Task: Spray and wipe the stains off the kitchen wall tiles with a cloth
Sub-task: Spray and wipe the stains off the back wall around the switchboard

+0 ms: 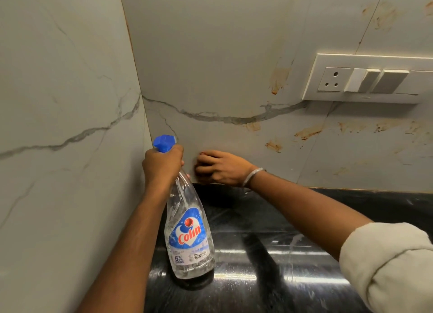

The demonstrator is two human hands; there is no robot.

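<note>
Cloth hidden under right hand (220,167)

Corner crowded, counter and wall open toward 3 o'clock.
Spray bottle (188,230) and side wall (65,125) block 9 o'clock; switch plate (365,78) juts at 2 o'clock above bare counter (293,219).

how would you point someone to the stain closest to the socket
Find the white switch plate on the back wall. Just left of its three-pin socket runs an orange-brown stain, a tall streak dripping downward, alone above the grey vein, unlike the smears below.
</note>
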